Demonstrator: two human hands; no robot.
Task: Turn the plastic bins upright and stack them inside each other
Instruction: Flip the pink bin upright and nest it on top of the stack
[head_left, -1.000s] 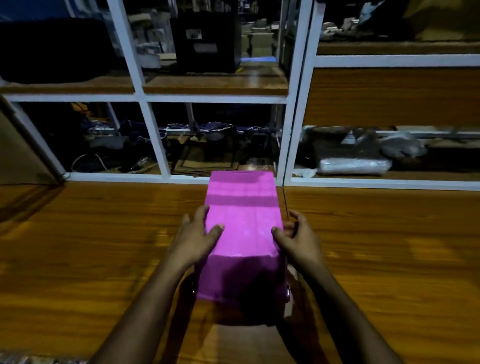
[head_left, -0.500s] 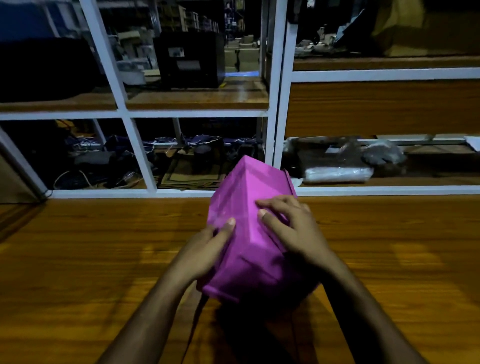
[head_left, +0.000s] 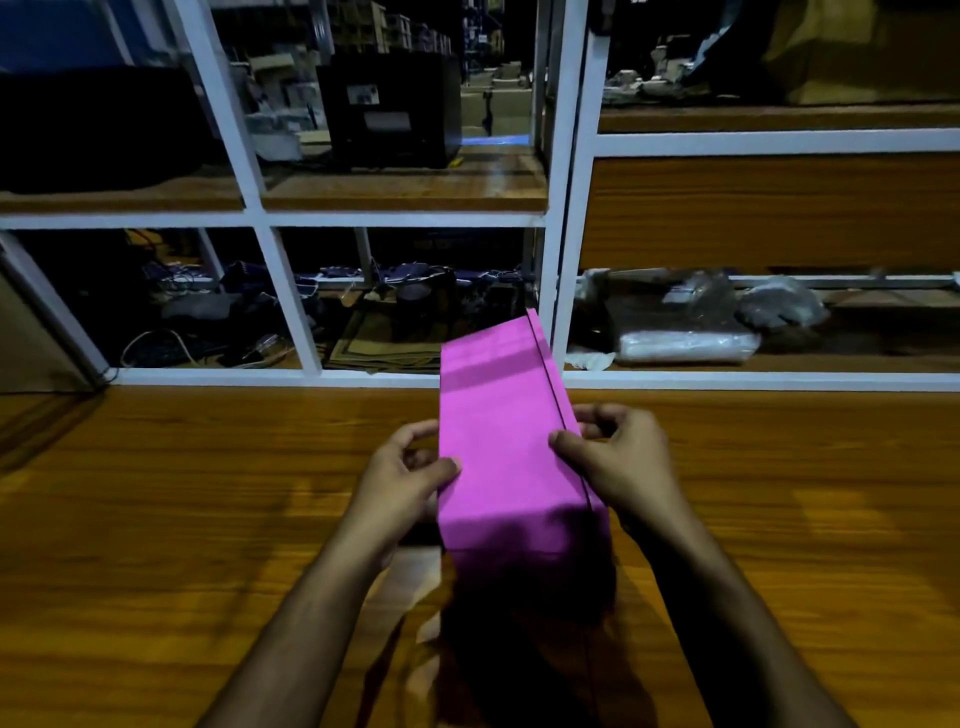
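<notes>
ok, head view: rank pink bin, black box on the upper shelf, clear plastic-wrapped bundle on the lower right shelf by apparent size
1. pink bin, though it is nearest the camera, so it looks inflated.
2. black box.
3. plastic-wrapped bundle, close to the box in width but flatter.

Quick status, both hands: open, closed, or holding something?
Left hand: holds the pink bin, thumb on its upper face.
Right hand: holds the same bin at its right edge.
</notes>
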